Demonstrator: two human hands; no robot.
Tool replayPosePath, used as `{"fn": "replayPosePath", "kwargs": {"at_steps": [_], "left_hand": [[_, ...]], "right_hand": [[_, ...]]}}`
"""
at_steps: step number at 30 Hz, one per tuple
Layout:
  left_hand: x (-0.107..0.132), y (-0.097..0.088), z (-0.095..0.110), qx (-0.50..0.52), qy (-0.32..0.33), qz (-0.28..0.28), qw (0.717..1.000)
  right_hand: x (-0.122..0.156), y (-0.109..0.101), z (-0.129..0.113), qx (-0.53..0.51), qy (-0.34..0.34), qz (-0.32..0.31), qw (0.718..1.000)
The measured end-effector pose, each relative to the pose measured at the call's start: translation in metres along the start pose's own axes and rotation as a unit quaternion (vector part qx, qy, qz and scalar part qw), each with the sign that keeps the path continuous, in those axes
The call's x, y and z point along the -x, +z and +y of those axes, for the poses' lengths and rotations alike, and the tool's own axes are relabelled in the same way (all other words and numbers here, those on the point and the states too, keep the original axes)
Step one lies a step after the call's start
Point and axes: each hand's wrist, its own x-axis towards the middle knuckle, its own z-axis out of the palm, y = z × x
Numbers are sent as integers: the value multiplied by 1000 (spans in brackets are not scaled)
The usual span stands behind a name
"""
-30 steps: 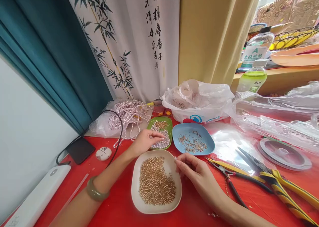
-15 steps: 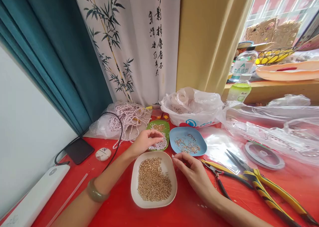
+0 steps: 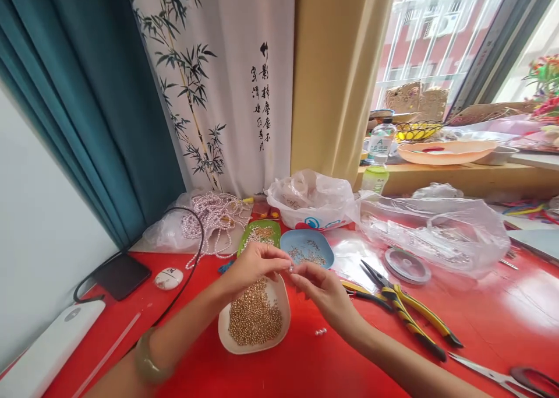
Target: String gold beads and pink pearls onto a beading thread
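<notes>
My left hand [image 3: 262, 264] and my right hand [image 3: 321, 293] meet above the white dish's upper right edge, thumbs and fingers pinched. Between their fingertips shows a tiny whitish pearl bead [image 3: 291, 268]; any pin or wire with it is too small to make out. Below my left hand, the white dish [image 3: 223, 327] holds many gold beads [image 3: 257, 319]. Behind the hands, a green dish [image 3: 276, 225] of pearl and gold beads is partly hidden by my left hand. Beside it, a blue dish [image 3: 328, 247] holds small metal pins. A few pearl beads [image 3: 320, 331] lie on the red tabletop.
Pliers [image 3: 399, 305], scissors [image 3: 489, 374] and a spool [image 3: 407, 265] lie at right. Plastic bags [image 3: 314, 197] stand behind. Pearl strands [image 3: 213, 214], a black cable [image 3: 201, 235], a phone [image 3: 122, 275] and a white power strip [image 3: 52, 348] are at left.
My left hand has come away from the green dish and moved right to meet my right hand at the fingertips. The view has turned to the right, bringing the scissors into sight.
</notes>
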Motion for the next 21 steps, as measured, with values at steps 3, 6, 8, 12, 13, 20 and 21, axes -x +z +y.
{"fn": "replayPosePath", "kwargs": {"at_steps": [3,6,8,12,13,20,21], "left_hand": [[4,6,4,-44,22,4,999],[7,12,2,-123,37,51,990],[8,16,-2,-179,44,65,981],[-1,24,-17,-297,83,58,949],[-4,26,-21,-324,92,60,940],[-20,28,-37,-389,89,43,916],[-21,27,-37,-396,90,46,913]], "right_hand": [[10,-14,-4,38,-6,-5,999],[24,-48,-6,138,-1,46,989],[38,-80,-2,283,-2,115,952],[73,-130,18,462,30,190,866],[81,-135,24,485,31,182,855],[98,-126,41,554,18,124,823],[97,-126,40,550,18,120,826]]}}
